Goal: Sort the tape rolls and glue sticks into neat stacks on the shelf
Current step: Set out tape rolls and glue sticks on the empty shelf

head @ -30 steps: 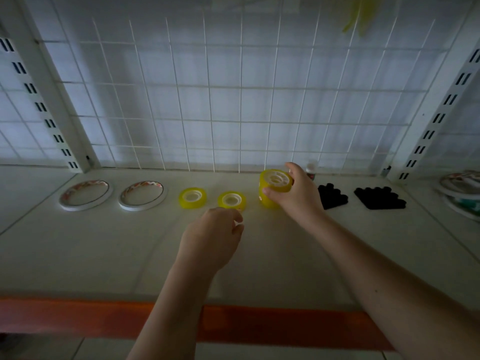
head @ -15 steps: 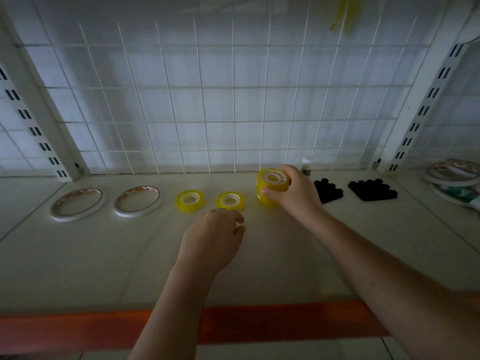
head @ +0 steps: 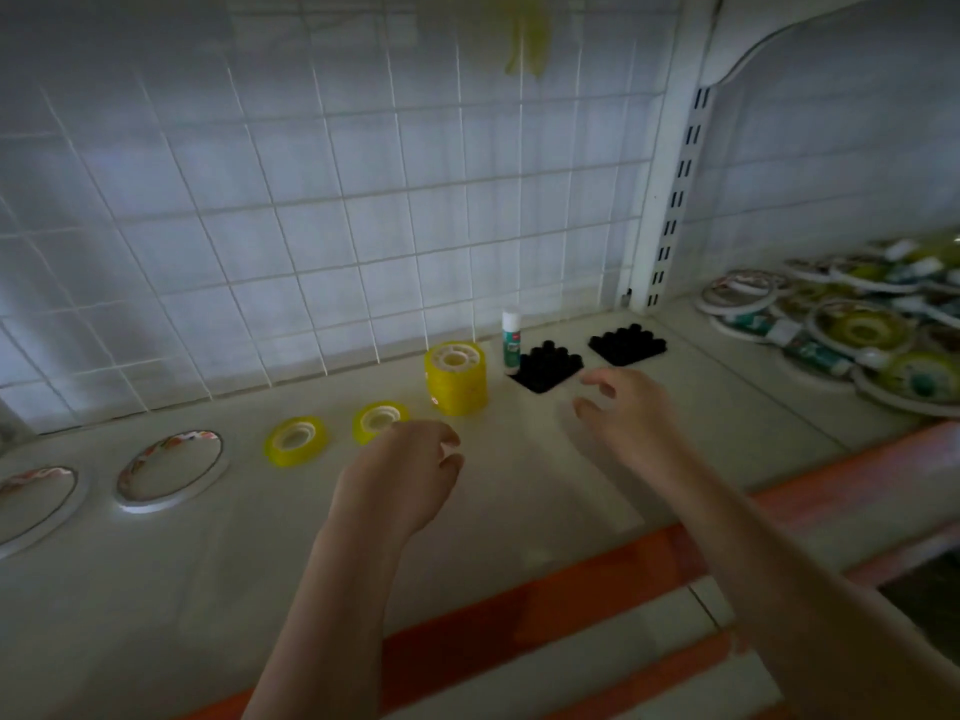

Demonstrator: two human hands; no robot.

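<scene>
Right hand [head: 631,413] empty, fingers spread — apart from yellow tape stack [head: 457,377]

Dim light, white wire grid back panel [head: 322,210], slotted white upright [head: 675,200], orange shelf edge [head: 519,615]

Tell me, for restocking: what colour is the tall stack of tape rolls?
Yellow stack of tape rolls, head view.

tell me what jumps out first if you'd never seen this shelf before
The bright stack of yellow tape rolls stands near the back of the white shelf, with two single yellow tape rolls lying flat to its left. Both bare hands hover empty in front: the left hand loosely curled, the right hand open beside two black clusters. A messy heap of tape rolls crowds the far right.
</scene>
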